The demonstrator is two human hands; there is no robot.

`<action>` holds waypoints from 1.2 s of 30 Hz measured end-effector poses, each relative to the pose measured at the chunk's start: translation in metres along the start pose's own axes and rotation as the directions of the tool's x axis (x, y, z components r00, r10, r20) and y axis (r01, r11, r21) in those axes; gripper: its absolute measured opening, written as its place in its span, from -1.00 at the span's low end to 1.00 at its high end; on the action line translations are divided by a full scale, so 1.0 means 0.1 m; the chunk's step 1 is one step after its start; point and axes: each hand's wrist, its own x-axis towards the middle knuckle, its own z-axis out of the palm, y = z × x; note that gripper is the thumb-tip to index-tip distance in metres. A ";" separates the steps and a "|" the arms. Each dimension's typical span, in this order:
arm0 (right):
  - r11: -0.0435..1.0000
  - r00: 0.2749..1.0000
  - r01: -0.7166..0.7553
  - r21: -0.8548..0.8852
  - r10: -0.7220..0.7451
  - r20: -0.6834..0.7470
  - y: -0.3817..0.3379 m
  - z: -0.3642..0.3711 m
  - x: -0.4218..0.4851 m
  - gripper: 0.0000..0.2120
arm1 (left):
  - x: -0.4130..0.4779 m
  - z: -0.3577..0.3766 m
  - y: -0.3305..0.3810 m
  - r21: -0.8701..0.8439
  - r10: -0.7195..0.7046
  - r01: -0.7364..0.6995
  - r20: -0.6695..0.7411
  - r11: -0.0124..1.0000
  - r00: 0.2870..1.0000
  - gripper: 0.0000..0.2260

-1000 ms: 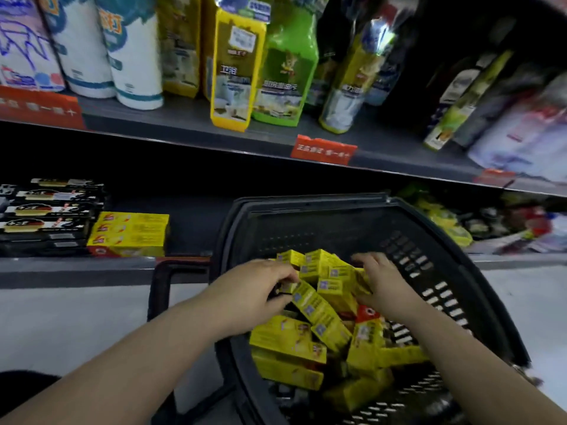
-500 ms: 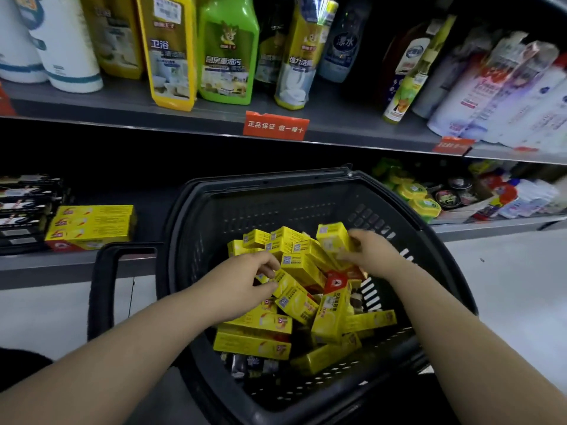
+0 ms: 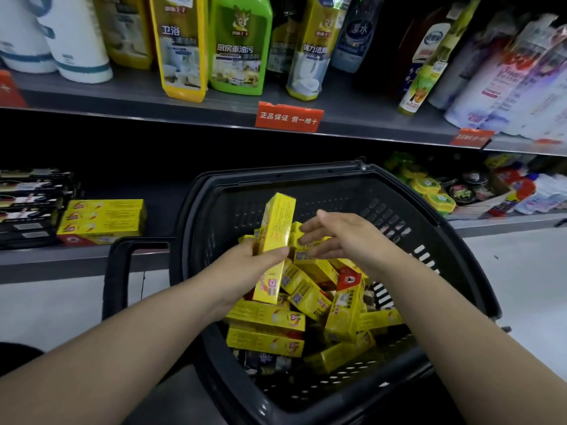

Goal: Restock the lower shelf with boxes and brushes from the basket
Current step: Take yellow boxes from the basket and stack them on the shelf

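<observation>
Yellow box in hand (image 3: 277,228): 1 long carton, stood nearly upright with its top leaning a little to the right, held above the pile at centre frame.
Left hand (image 3: 245,271): grips that carton round its lower half, thumb across the printed front, fingers behind.
Right hand (image 3: 346,237): holds nothing, fingers straight and spread, pointing left at the carton's right edge; whether the fingertips touch it cannot be told.
Hands together or apart: close together over the basket, the carton between them.
Loose yellow boxes (image 3: 267,317): heaped every which way in the basket, some flat, some on end, a few showing red end flaps.
Dark packs (image 3: 267,360): under the heap at the basket's near side, too dim to make out.
Basket (image 3: 445,228): black plastic with slotted walls, filling centre and lower right of the frame, standing on the pale floor in front of the shelving.
Basket handle (image 3: 118,271): black loop at the basket's left, centre left of the frame.
Lower shelf (image 3: 76,259): grey ledge across the middle of the frame, behind the basket.
Shelved yellow boxes (image 3: 101,220): neat flat stack at middle left, on the lower shelf.
Black boxes (image 3: 30,204): stacked just left of that yellow stack, touching it.
Round tins (image 3: 435,194): yellow-green lids at middle right on the lower shelf.
Upper shelf (image 3: 122,99): across the top of the frame, carrying a green bottle (image 3: 241,47) beside a yellow pouch (image 3: 181,47).
Red tag (image 3: 288,116): on the upper shelf's front edge, top centre.
</observation>
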 end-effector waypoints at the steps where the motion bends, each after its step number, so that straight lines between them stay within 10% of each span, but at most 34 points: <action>1: 0.990 0.996 -0.010 -0.141 -0.004 -0.093 0.10 -0.09 0.07 -0.76 | 0.00 -0.02 0.00 -0.015 -0.024 0.024 0.013 1.000 1.000 -0.74; 4: 0.738 0.979 -0.134 -0.662 -0.006 -0.206 0.42 -0.31 0.26 -0.60 | 0.01 -0.08 -0.03 -0.067 -0.079 0.080 0.017 0.995 0.997 -0.81; 8: 0.668 0.977 -0.200 -0.717 0.194 -0.092 0.73 -0.33 0.40 -0.26 | -0.01 -0.10 0.00 -0.208 -0.183 0.171 -0.037 0.963 0.982 -0.72; 14: 0.473 0.987 -0.159 -0.867 0.046 -0.156 0.69 -0.25 0.50 -0.51 | -0.02 -0.09 0.04 -0.247 -0.225 0.209 -0.036 0.946 0.974 -0.69; 19: 0.728 0.948 -0.018 -0.685 -0.205 -0.242 0.23 -0.31 0.29 -0.71 | -0.01 -0.08 0.03 -0.244 -0.183 0.173 -0.023 0.954 0.983 -0.78; 22: 0.986 0.988 0.019 -0.163 -0.044 -0.151 0.01 -0.14 0.09 -0.82 | 0.00 -0.07 0.02 -0.245 -0.161 0.150 -0.023 0.958 0.987 -0.79; 31: 0.996 1.000 0.013 0.092 -0.013 0.000 -0.08 0.20 0.02 -0.78 | -0.06 -0.06 -0.04 -0.165 -0.051 0.059 0.050 0.984 0.997 -0.64; 33: 1.000 0.996 0.018 0.013 -0.017 -0.086 -0.02 0.04 0.10 -0.82 | -0.06 -0.09 -0.04 -0.148 -0.044 0.048 0.031 0.988 0.999 -0.67; 36: 0.834 0.990 -0.086 -0.545 0.011 -0.139 0.29 -0.19 0.23 -0.76 | -0.05 -0.10 -0.05 -0.144 -0.065 0.065 0.007 0.987 0.998 -0.66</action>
